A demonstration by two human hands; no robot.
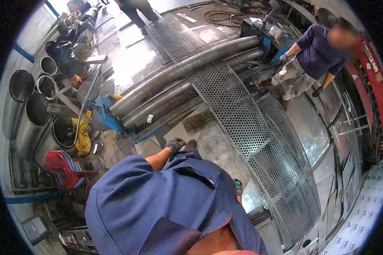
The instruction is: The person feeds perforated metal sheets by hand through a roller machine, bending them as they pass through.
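Note:
My left hand (174, 146), in a dark glove, hangs in front of my thigh with its fingers loosely extended and nothing visible in it. Low at my other side is my right hand (238, 186), also gloved; my clothing hides much of it, and its fingers do not show clearly. Nearest to it lies a long perforated metal sheet (236, 112), which stretches away from me over thick metal rollers (178, 66). Another perforated sheet (281, 117) lies partly beneath it. Neither hand visibly touches the sheets.
Blue end frames (104, 112) flank the rollers. Large pipes (36, 110), a yellow bag (81, 136) and red stacked chairs (64, 168) stand at left. A gloved co-worker (312, 55) stands at right; another person (136, 10) is beyond the rollers. Flat metal sheets (308, 131) cover the floor.

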